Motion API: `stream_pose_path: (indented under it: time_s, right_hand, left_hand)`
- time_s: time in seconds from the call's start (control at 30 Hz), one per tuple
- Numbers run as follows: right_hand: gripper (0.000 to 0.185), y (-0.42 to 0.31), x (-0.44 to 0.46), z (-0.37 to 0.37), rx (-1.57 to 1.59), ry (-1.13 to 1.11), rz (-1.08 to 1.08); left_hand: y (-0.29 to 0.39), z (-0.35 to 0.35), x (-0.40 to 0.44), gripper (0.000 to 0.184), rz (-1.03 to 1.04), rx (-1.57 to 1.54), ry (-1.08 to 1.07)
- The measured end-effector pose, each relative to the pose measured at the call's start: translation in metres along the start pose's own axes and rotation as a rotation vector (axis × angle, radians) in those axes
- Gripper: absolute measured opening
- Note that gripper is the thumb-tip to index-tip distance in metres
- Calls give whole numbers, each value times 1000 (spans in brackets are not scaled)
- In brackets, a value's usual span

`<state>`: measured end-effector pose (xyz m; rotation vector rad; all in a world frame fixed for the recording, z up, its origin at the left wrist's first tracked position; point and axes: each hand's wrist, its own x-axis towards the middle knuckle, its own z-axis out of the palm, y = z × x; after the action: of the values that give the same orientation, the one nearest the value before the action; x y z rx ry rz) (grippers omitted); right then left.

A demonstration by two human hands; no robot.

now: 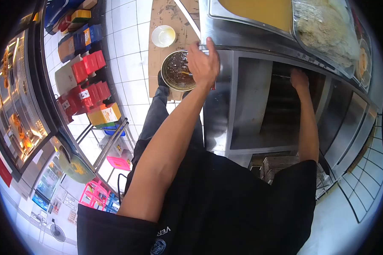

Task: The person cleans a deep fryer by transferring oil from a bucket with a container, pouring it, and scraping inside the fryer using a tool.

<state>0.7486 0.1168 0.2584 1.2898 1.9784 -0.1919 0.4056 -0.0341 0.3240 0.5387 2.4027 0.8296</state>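
My left hand (203,63) is at the front edge of the steel counter (251,40), fingers apart, with nothing seen in it. Just beside it, a round metal pot (173,84) holds dark liquid with pale specks and a small yellow piece. It stands on cardboard (157,63) on the floor. My right hand (300,79) reaches into the open steel cabinet (255,97) under the counter. Its fingers look closed near a thin metal rod (281,76); the dark interior hides what they grip.
A white bowl (163,36) stands beyond the pot. Trays of yellow liquid (255,10) and pale crumbly coating (327,29) are on the counter. Wire baskets (281,163) lie at the cabinet's near side. Left are red boxes (89,63), a metal-framed rack (104,146) and a lit food display (21,123).
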Motion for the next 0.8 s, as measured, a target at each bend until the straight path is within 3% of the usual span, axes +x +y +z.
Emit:
stream_pose_path:
  time_s: [0.17,0.27,0.47,0.67,0.8]
  right_hand:
    - [23,-14,-2,-31,-74,-167,-3]
    - [23,-24,-13,-34,44,-30,25]
    - [23,-44,-21,-36,-9,-124,41]
    - [21,-39,-14,-41,37,-8,-82]
    - [27,-51,-12,-11,60,-64,14]
  left_hand:
    - [0,0,-3,60,14,-3,-1]
    - [-1,-2,1,60,18,-4,-3]
    - [-2,-2,-2,60,17,1,14]
    - [-1,-2,0,60,12,8,25]
    - [-6,2,0,61,46,27,30]
